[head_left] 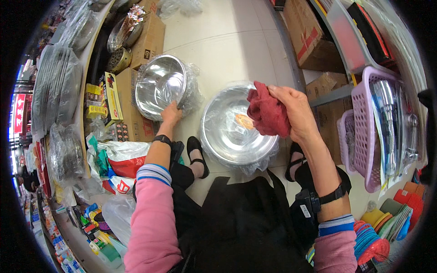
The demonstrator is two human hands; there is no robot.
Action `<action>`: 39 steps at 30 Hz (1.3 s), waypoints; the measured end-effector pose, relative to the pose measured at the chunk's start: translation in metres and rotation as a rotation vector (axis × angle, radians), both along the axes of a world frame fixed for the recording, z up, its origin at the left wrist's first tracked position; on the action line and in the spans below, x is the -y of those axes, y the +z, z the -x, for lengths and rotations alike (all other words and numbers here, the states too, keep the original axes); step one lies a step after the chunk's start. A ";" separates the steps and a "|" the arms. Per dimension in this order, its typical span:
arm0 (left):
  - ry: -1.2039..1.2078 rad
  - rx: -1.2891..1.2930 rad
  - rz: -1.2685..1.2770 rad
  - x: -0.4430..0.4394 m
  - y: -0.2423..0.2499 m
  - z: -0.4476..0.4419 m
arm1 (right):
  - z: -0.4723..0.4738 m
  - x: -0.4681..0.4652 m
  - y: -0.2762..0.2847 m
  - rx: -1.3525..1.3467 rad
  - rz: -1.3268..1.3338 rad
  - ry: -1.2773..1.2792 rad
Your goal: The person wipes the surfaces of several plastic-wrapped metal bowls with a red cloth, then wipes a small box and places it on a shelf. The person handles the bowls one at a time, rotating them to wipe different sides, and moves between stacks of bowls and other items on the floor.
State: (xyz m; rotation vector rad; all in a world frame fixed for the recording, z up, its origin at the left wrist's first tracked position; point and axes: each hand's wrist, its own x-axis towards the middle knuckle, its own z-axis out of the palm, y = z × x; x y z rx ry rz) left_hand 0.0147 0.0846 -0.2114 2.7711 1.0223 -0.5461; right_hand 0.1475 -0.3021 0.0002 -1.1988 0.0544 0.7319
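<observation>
My right hand (295,111) holds a crumpled dark red cloth (266,109) above a large round metal basin (218,136). That basin stands on the floor between my feet, wrapped in clear plastic, with an orange label on its bottom; the cloth hides part of its right side. To the left, a second shiny metal basin (153,82) in clear plastic is tilted beside the cardboard boxes. At its near rim, my left hand (171,114) grips the edge and wrapping, its fingertips partly hidden.
Stacked plastic-wrapped metalware (56,92) fills the left shelf. Below it are cardboard boxes (131,102) and a red-and-white bag (126,158). On the right are a shelf with a cardboard box (309,37), a purple plastic basket (363,119) and coiled coloured rope (367,239).
</observation>
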 end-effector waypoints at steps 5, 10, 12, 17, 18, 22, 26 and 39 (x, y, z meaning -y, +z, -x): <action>0.095 0.141 0.148 -0.025 -0.015 0.001 | 0.002 0.002 0.000 -0.016 -0.020 -0.035; 0.096 0.399 0.276 -0.072 -0.058 -0.004 | -0.002 -0.002 -0.003 -0.037 0.002 -0.042; 0.122 0.239 0.213 -0.084 -0.071 -0.004 | -0.004 -0.005 -0.005 -0.034 0.014 -0.032; 0.072 0.028 0.196 -0.089 -0.075 -0.012 | -0.009 -0.013 -0.011 -0.044 0.035 -0.021; 0.089 0.031 0.213 -0.088 -0.072 -0.014 | -0.009 -0.015 -0.012 -0.052 0.037 -0.022; 0.138 -0.010 0.238 -0.085 -0.064 -0.019 | -0.009 -0.020 -0.015 -0.045 0.039 -0.001; 0.153 -0.036 0.225 -0.091 -0.078 -0.019 | -0.009 -0.028 -0.023 -0.056 0.094 -0.019; 0.064 -0.051 0.244 -0.103 -0.101 -0.021 | -0.007 -0.046 -0.034 -0.056 0.120 0.031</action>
